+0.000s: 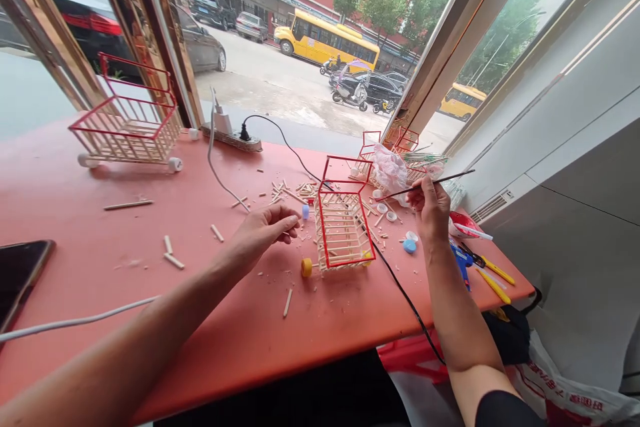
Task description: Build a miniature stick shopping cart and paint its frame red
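Note:
A miniature shopping cart (345, 227) made of thin wooden sticks, with red-painted rims and handle, stands on the table in front of me. Yellow caps (306, 267) and a blue cap (305, 211) serve as its wheels. My left hand (273, 225) hovers just left of the cart, fingers loosely curled with nothing visible in them. To the right of the cart, my right hand (431, 205) is closed around a thin dark paintbrush (453, 177). The brush's tip points left, towards the cart's handle. A dish of red paint (465, 223) lies beyond my right wrist.
Another stick cart (127, 130) stands at the left. A power strip (233, 138), a black cable (400, 287) and scattered sticks (287, 193) lie on the table (225, 347). A blue glue gun (461, 261) and yellow-handled tools (495, 273) are at the right; a phone (23, 273) at the left.

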`<state>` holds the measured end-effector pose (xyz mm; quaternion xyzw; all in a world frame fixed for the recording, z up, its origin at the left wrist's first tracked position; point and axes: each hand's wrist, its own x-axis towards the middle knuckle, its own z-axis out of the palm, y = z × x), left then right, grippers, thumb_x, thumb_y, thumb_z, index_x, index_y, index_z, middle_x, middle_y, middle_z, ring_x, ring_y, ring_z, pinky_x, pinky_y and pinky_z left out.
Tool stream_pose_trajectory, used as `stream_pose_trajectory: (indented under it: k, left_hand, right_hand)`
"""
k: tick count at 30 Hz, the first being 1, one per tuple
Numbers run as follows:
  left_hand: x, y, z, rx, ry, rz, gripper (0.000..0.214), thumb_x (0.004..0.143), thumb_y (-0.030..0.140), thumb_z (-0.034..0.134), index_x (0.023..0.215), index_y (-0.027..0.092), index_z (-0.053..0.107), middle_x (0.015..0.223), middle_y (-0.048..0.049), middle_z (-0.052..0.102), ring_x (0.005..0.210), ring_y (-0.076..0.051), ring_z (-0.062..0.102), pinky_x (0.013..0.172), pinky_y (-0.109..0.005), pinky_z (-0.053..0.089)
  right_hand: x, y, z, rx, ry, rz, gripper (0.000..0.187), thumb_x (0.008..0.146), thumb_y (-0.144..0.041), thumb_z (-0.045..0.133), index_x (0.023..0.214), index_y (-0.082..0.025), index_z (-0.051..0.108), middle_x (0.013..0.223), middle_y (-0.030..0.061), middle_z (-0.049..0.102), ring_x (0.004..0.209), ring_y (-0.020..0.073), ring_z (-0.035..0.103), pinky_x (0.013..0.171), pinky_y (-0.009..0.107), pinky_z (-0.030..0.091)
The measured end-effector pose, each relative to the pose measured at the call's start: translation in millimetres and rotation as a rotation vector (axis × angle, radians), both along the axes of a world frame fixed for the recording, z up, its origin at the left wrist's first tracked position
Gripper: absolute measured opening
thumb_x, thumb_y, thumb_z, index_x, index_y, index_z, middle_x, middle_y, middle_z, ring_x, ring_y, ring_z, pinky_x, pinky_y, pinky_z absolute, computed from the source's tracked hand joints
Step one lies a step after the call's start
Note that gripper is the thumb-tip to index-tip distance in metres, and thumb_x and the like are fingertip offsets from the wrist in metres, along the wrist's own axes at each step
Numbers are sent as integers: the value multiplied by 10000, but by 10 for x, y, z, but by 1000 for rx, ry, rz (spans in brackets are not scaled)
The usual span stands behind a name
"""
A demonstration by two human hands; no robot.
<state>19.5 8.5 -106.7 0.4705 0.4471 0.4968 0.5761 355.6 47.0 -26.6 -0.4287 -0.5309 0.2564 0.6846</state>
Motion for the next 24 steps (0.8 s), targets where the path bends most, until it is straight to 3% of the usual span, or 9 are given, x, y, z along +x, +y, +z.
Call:
stream_pose_trajectory:
  k: [4, 9, 15, 18, 21, 24]
  left_hand:
    - [-22, 6, -13, 32, 30, 11, 387, 642, 467, 916, 880, 184, 802, 825, -75, 767, 745, -197, 689, 694, -333, 579]
    - [-25, 10, 95, 41, 86, 37, 408, 615, 443, 901, 920, 185, 817, 932, -96, 802, 758, -209, 711, 675, -341, 584]
    - [-96, 188, 201, 97, 253, 132, 400, 591, 428, 842, 920, 199, 829, 923, -77, 812, 720, -192, 675, 672, -322, 545]
    - [-108, 324, 259, 168, 361, 105, 400, 600, 411, 818, 949, 221, 864, 913, -59, 817, 713, -187, 639, 658, -312, 502]
    - [-59, 456, 356, 159, 379, -28, 343, 590, 348, 836, 909, 229, 877, 698, -25, 739, 686, -196, 605, 626, -303, 461]
    - [36, 560, 444, 146, 342, -119, 325, 575, 348, 849, 876, 228, 876, 729, -41, 770, 693, -207, 640, 628, -311, 479]
  right_hand:
    - [1, 16, -116, -62, 103, 98, 547, 719, -720, 945, 731, -228, 708, 531, -58, 619, 452, 81, 547, 448, 206, 458]
    - [58, 17, -164, -82, 146, 167, 537, 734, -711, 943, 732, -238, 689, 529, -75, 592, 443, 77, 505, 449, 213, 470]
    - [98, 43, -170, -93, 167, 213, 531, 720, -685, 960, 729, -235, 679, 536, -76, 587, 443, 81, 518, 433, 213, 465]
    - [100, 38, -161, -96, 173, 232, 526, 709, -667, 972, 725, -227, 685, 549, -65, 616, 442, 74, 522, 440, 206, 474]
    - [114, 26, -144, -99, 183, 246, 532, 694, -669, 980, 720, -224, 690, 527, -65, 609, 435, 70, 524, 442, 197, 474]
    - [139, 23, -134, -103, 202, 246, 547, 664, -676, 991, 710, -222, 690, 507, -69, 596, 430, 68, 526, 434, 189, 464]
